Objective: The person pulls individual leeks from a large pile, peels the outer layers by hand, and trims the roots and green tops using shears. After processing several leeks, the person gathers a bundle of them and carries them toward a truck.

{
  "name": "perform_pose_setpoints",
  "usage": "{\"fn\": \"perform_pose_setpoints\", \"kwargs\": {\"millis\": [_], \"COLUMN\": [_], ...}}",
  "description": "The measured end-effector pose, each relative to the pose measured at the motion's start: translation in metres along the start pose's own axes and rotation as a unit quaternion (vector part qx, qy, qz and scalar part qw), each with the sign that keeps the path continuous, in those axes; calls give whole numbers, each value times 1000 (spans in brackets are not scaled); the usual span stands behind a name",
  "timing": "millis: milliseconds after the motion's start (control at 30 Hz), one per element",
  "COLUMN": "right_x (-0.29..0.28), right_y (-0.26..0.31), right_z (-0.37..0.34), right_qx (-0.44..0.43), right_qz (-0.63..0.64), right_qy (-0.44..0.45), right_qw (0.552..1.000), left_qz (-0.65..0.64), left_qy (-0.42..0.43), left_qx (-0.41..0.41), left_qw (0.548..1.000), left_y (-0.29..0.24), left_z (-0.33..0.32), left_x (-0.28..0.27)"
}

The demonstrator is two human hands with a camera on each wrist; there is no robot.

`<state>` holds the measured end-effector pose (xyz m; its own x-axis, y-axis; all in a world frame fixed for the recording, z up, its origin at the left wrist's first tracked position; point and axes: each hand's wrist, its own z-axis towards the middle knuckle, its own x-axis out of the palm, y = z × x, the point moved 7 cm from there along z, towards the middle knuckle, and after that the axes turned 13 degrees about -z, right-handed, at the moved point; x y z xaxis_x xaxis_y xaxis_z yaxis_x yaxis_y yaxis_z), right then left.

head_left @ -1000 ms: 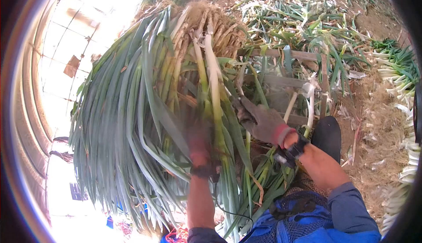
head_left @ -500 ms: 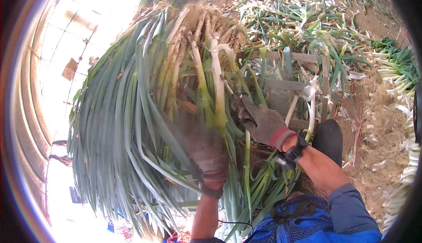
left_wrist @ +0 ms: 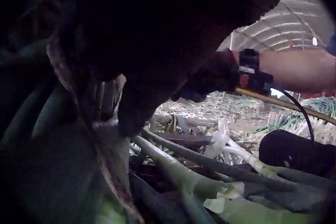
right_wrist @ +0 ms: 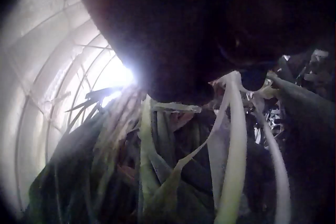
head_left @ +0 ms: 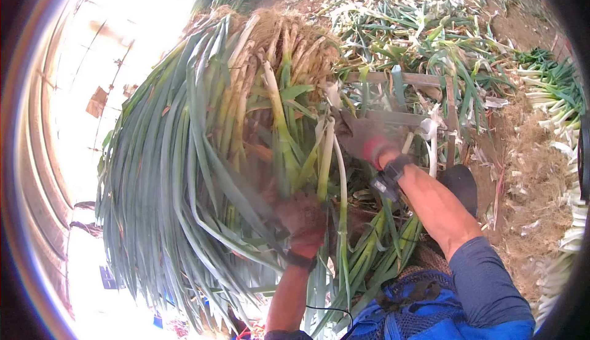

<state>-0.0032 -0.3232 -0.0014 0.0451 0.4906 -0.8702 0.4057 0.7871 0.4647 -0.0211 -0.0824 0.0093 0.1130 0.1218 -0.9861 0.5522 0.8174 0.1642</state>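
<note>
A large heap of leeks (head_left: 172,137) lies with roots upward and green leaves hanging down. My gloved left hand (head_left: 301,220) grips the green part of a leek (head_left: 326,165) whose pale end points up. At that upper end is my gloved right hand (head_left: 359,137), blurred, its fingers at the pale tip and a thin white strip (head_left: 341,158). In the right wrist view, the leek stalk (right_wrist: 236,150) reaches up to the dark glove (right_wrist: 199,35); the fingertips are hidden. The left wrist view shows the dark left glove (left_wrist: 157,29) close up, over leaves.
A wooden frame (head_left: 393,117) stands right of the heap, with a trimmed pale leek (head_left: 434,146) by it. Leaf scraps (head_left: 418,32) cover the ground behind. A row of leeks (head_left: 568,217) lies at the far right. My dark shoe (head_left: 460,189) is beside the frame.
The right hand has moved up and left to the leek's pale end. The left hand has shifted slightly right and down from its first position, and the leek it grips now stands lower.
</note>
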Motion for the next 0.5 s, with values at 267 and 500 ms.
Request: {"fn": "perform_pose_setpoints", "kwargs": {"millis": [267,500], "right_x": [75,70], "right_y": [-49,-57], "right_z": [-52,-88], "right_qx": [-23,-43], "right_qz": [83,133], "right_qy": [63,65], "right_qw": [994,988], "left_qz": [65,30], "left_qy": [-2,93], "left_qx": [57,24], "left_qw": [996,995], "left_y": [-14,-27], "left_z": [-21,-16], "left_x": [14,26]}}
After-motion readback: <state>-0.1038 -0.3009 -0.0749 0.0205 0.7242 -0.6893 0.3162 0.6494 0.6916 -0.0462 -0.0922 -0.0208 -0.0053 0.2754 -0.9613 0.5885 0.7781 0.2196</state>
